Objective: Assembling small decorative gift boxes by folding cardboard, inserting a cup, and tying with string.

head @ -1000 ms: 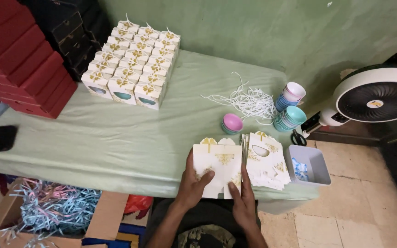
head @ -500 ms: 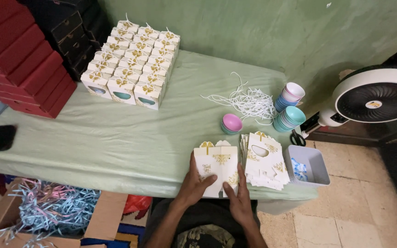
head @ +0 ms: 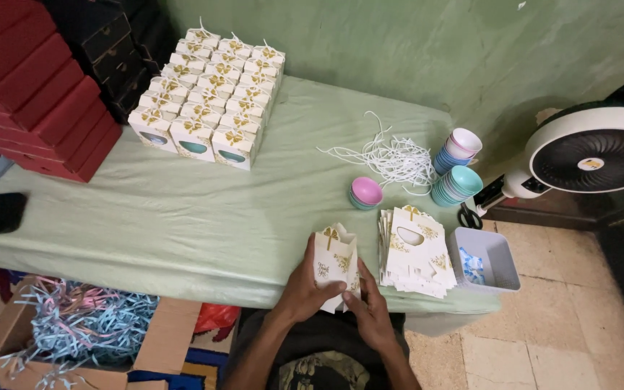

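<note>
- Both hands had a grip on the half-folded white gift box [head: 335, 267]: left hand [head: 303, 287] wrapped round its side, right hand [head: 370, 312] pinching the lower edge, at the table's [head: 182, 217] near edge.
- Looked like mid-fold; squaring it up probably needs both hands.
- Stack of flat boxes [head: 414, 251] sat just beside it.

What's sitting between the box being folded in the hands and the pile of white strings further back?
In the head view, a pink bowl stands on the green cloth between the box and the white strings.
</note>
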